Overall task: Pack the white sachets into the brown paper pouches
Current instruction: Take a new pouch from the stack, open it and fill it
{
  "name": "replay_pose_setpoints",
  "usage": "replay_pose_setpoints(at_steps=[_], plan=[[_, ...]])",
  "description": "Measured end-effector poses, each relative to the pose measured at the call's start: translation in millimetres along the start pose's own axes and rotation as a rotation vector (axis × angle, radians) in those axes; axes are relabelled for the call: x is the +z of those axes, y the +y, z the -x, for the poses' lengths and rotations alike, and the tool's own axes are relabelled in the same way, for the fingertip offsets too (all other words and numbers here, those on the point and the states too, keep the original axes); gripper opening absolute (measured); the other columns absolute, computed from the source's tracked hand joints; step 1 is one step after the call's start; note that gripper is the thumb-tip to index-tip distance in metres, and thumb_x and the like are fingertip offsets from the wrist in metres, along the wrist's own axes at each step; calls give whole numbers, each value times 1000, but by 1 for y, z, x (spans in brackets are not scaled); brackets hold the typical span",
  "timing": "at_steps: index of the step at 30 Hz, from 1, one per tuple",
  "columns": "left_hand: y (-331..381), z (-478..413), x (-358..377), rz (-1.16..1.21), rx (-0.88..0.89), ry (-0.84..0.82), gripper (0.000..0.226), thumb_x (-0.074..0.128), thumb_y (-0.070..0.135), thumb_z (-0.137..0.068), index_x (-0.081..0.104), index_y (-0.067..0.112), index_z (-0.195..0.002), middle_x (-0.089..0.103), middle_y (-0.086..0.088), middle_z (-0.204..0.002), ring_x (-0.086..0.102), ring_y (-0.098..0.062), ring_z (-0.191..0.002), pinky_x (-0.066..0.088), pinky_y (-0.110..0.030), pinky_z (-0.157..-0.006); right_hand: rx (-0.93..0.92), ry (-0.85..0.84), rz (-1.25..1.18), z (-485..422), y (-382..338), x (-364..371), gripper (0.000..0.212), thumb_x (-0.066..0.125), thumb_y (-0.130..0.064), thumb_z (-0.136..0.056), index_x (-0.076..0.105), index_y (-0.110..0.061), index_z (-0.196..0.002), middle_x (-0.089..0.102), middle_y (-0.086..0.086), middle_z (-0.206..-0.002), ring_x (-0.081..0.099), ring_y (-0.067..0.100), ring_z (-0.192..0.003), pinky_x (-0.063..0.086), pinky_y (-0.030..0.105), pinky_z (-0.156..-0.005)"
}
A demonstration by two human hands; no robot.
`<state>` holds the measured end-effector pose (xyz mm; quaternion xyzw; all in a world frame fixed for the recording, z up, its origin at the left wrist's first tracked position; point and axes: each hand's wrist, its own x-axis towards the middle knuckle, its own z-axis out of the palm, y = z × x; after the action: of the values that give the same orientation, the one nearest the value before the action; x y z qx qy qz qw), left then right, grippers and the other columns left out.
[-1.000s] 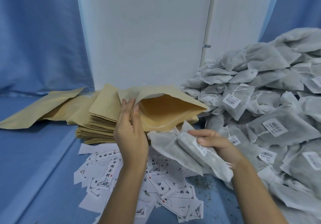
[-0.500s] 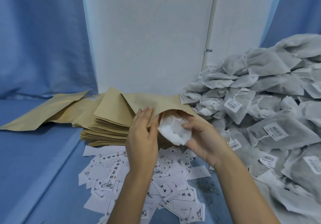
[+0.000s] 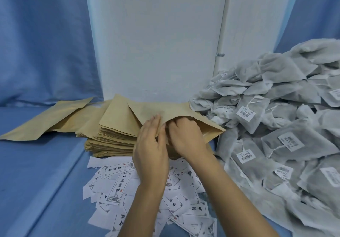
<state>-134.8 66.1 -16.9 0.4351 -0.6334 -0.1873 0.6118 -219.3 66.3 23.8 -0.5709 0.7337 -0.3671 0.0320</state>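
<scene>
Printed slips (image 3: pixel 117 185): a loose scatter of white paper labels with black characters, lying nearest me on the cloth, partly under my forearms.
Left hand (image 3: pixel 150 154): fingers straight and held together. They lie flat against the near lip of the open pouch and grip nothing.
Right hand (image 3: pixel 185 139): pushed into the mouth of the pouch just beside my left hand. The knuckles show but the fingertips are hidden inside, so I cannot tell whether they pinch anything.
Open pouch (image 3: pixel 165 110): brown paper, lying on top of the stack with its mouth toward me and its upper side lifted over my right fingers. Its inside is hidden.
Pouch stack (image 3: pixel 114 137): a thick pile of flat brown paper pouches, directly behind the slips and under the open one.
Loose pouches (image 3: pixel 55 121): more flat brown ones, fanned out to the left of the stack.
Sachets (image 3: pixel 287 145): a big heap of white fabric sachets on my right, several with barcode stickers and strings. The heap's edge is just beside the open pouch.
Surface (image 3: pixel 36 181): blue cloth under everything.
Back panel (image 3: pixel 156 43): white, upright, behind the stack.
Curtain (image 3: pixel 42 34): blue fabric hanging on both sides of the panel.
</scene>
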Motion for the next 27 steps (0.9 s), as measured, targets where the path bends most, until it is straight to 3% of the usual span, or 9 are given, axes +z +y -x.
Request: replay_pose_setpoints(at_steps=[5,7,9,12,15,18,20,25,27], plan=[[4,7,3,-21,66,24,49,32,49,-92,59,29,-128,59,13,-129,50,-7,-123,46,-41,-97,-176,-308,424,-25,-9,2,34,34,-14,-100,50,-7,-129,52,16,-134,48,31,-122,37,33,-96],[5,9,5,-25,55,23,49,31,50,-92,58,30,-128,59,14,-129,50,-7,-123,46,-42,-96,-263,-386,511,-32,-10,-1,37,33,-13,-101,40,-6,-137,39,14,-146,37,29,-132,26,30,-105],[5,8,7,-36,33,7,50,30,51,-92,58,31,-128,57,14,-131,48,-7,-125,46,-42,-97,-278,-412,439,-36,-8,-3,36,34,-11,-101,41,-6,-136,41,14,-145,37,28,-133,22,24,-103],[2,-3,11,-88,26,-14,42,36,45,-96,58,29,-128,57,12,-132,48,-8,-125,44,-39,-97,-259,-266,103,-32,-1,-2,26,39,-9,-97,59,-6,-114,60,15,-122,54,28,-112,35,28,-92],[-2,-23,16,-115,-14,-14,37,40,34,-98,59,22,-127,59,6,-129,51,-12,-120,40,-29,-92,-135,-15,-189,-22,9,3,21,46,-16,-91,62,-12,-78,70,12,-86,58,23,-77,39,30,-66],[-8,-44,15,-135,-32,51,33,40,22,-100,61,11,-123,64,-5,-119,56,-24,-112,37,-27,-88,-93,452,-351,-15,24,0,20,43,-25,-83,60,-20,-73,62,-7,-68,53,3,-67,36,14,-59],[-13,-57,13,-155,-28,82,32,40,18,-100,60,7,-122,65,-10,-117,57,-29,-110,37,-28,-87,-70,609,-411,-20,35,-6,16,41,-23,-84,52,-22,-72,56,-10,-70,49,1,-70,33,14,-60],[-17,-81,16,-189,10,139,33,41,18,-101,60,4,-123,66,-14,-116,59,-32,-108,36,-28,-81,4,584,-245,-59,62,-10,19,42,-9,-93,59,-5,-86,53,3,-95,50,19,-91,30,23,-71],[-17,-90,20,-206,-8,140,34,40,22,-101,59,8,-125,66,-13,-116,59,-33,-106,38,-32,-79,30,452,-32,-77,74,-10,26,40,-9,-94,64,1,-97,56,11,-109,48,24,-105,35,29,-81]])
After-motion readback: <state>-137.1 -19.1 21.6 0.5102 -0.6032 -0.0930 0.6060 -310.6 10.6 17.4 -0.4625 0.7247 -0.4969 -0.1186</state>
